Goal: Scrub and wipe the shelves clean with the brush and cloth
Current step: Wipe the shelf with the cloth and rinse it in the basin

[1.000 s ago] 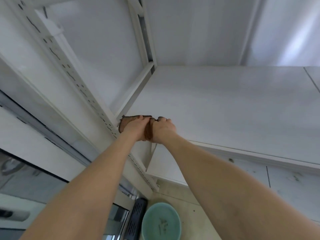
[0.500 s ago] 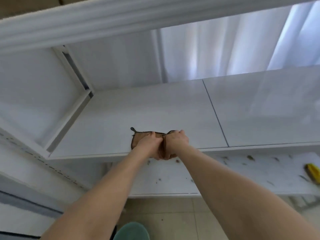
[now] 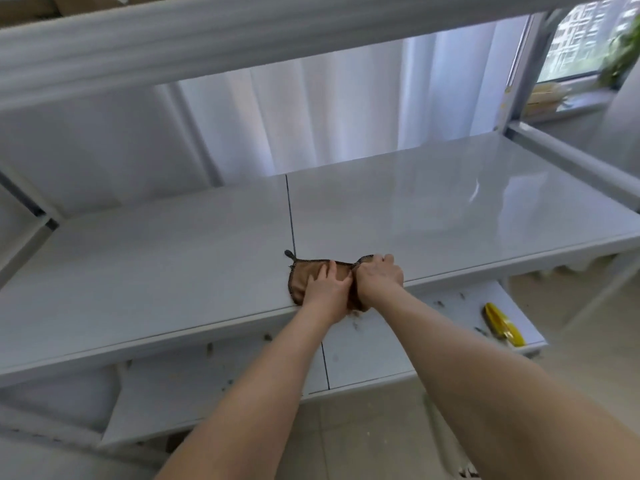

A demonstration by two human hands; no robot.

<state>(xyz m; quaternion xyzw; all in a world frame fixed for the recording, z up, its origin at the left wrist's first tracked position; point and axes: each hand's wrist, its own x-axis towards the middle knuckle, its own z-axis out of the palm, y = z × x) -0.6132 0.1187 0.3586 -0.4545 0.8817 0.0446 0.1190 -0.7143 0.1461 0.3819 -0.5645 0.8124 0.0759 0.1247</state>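
Note:
A brown cloth (image 3: 305,274) lies on the white middle shelf (image 3: 166,268), close to its front edge and just right of the dark seam between the two panels. My left hand (image 3: 327,289) presses flat on the cloth with its fingers spread. Beside it, my right hand (image 3: 379,277) has its fingers curled over the cloth's right end. A yellow brush (image 3: 502,324) lies on the lower shelf (image 3: 381,355) at the right, apart from both hands.
Dark specks of dirt dot the lower shelf. An upper shelf beam (image 3: 242,39) crosses overhead. White uprights stand at the shelf's left and right ends, with a curtain (image 3: 329,109) behind. Tiled floor lies below.
Both hands have slid the cloth rightward along the shelf, from the left corner post to the middle seam. The view has swung right, showing the brush.

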